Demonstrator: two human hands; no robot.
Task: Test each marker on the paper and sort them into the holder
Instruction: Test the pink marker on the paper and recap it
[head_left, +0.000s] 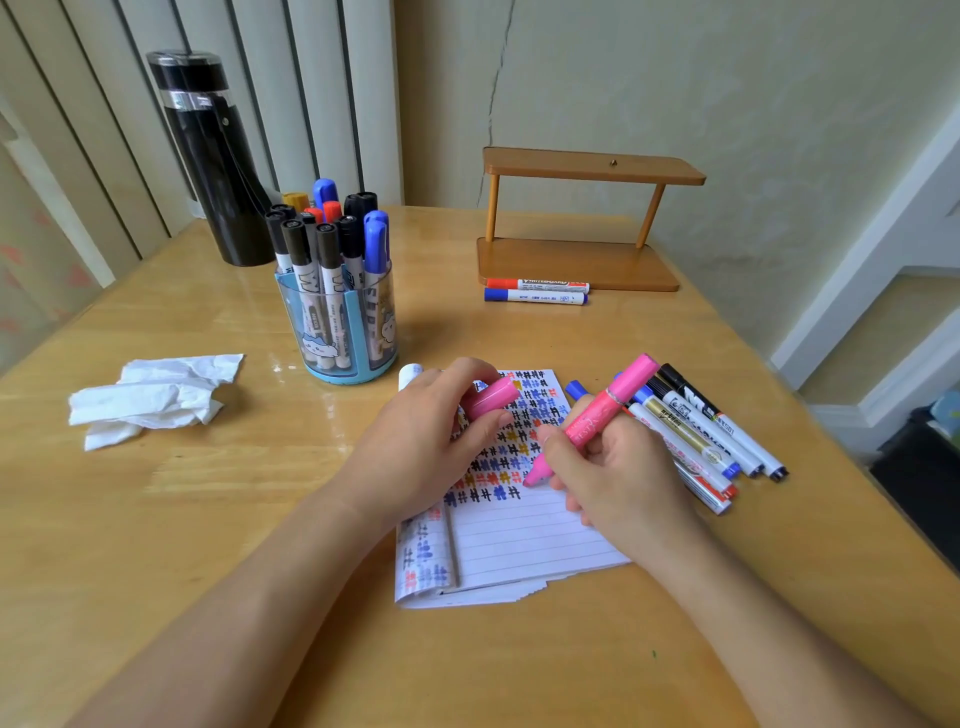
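Note:
My right hand (618, 478) grips a pink marker (602, 410), uncapped, its tip touching the lined paper (524, 535) just under several rows of coloured test marks. My left hand (431, 441) rests on the paper's left part and holds the pink cap (493, 397). A clear blue holder (337, 322) stands at centre left, filled with several black, blue and red markers. Several loose markers (696, 426) lie in a bunch on the table right of the paper, partly behind my right hand.
A crumpled white tissue (150, 397) lies at the left. A black bottle (213, 161) stands behind the holder. At the back right is a small wooden shelf (582, 260) with a red marker (537, 284) and a blue marker (535, 297) lying before it.

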